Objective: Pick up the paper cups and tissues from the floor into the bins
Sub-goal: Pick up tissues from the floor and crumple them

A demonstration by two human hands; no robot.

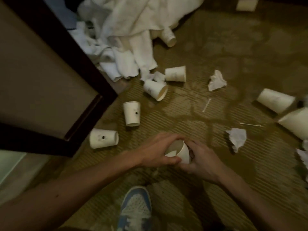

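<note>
Both hands hold one white paper cup low over the carpet, its mouth turned toward me. My left hand wraps its rim and left side; my right hand cups its base and right side. Several more white cups lie tipped on the floor: one by the furniture corner, one above it, one and another near the towels, one at the right. Crumpled tissues lie at the upper right and right. No bin is in view.
A dark-framed piece of furniture fills the left. A heap of white towels lies at the top with a cup beside it. Two thin sticks lie on the olive carpet. My blue-and-white shoe is at the bottom.
</note>
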